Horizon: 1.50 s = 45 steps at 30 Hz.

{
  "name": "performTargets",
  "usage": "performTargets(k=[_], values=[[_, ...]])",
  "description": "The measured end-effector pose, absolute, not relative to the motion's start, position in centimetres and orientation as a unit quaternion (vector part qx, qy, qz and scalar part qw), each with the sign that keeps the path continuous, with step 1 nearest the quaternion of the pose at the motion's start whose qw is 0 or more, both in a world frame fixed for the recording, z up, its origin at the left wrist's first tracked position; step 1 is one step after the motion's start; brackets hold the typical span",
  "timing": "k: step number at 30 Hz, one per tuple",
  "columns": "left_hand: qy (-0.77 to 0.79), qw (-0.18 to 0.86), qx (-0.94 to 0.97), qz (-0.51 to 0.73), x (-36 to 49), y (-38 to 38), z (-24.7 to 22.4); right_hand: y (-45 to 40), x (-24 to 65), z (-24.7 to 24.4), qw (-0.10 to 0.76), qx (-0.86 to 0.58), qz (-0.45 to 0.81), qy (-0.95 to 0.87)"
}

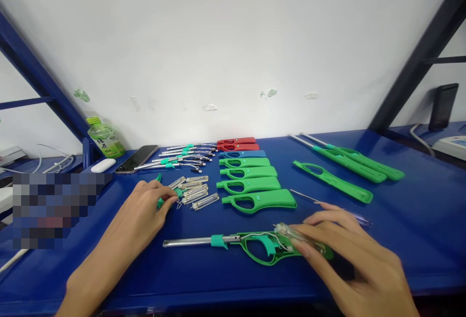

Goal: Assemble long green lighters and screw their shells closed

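Observation:
Between the thumb and fingers of my right hand (pixel 349 254) is a clear lighter fuel tank (pixel 296 234). It is above the handle end of an opened green lighter shell (pixel 260 260), partly hiding it. In that shell lie a teal trigger (pixel 268 245) and white wire; a metal tube (pixel 187 241) with a teal collar (pixel 219 241) extends left. My left hand (pixel 151 205) is closed in a pinch at small teal parts (pixel 179 192), beside a pile of clear fuel tanks (pixel 196 193). What its fingertips hold is too small to make out.
Closed-up green handle shells (pixel 260 200), with blue and red ones behind, line the middle. Metal tubes with wires (pixel 185 152) lie back left, near a phone (pixel 137 158) and bottle (pixel 106 137). A screwdriver (pixel 306 196) and green lighters (pixel 349 161) are on the right.

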State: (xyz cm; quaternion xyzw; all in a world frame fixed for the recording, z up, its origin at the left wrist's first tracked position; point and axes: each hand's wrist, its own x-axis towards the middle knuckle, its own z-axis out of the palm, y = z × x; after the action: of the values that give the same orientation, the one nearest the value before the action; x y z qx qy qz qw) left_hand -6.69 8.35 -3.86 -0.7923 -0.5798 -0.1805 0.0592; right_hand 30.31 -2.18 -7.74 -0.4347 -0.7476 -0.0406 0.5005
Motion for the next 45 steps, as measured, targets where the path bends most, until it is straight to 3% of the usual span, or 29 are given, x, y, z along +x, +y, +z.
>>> performTargets(k=[15,31,45], values=[[-0.595,0.038,-0.787,-0.157,-6.2,8.3,-3.6,-2.3,30.3,-7.9,0.493,-0.426,-0.033,-0.758],[-0.536,0.026,-0.808,-0.244,-4.6,5.6,-3.3,-2.2,30.1,-7.1,0.501,-0.428,-0.043,-0.751],[-0.524,-0.059,-0.818,-0.228,-1.5,4.4,-3.8,-2.2,30.2,-7.2,0.501,-0.43,-0.038,-0.75]])
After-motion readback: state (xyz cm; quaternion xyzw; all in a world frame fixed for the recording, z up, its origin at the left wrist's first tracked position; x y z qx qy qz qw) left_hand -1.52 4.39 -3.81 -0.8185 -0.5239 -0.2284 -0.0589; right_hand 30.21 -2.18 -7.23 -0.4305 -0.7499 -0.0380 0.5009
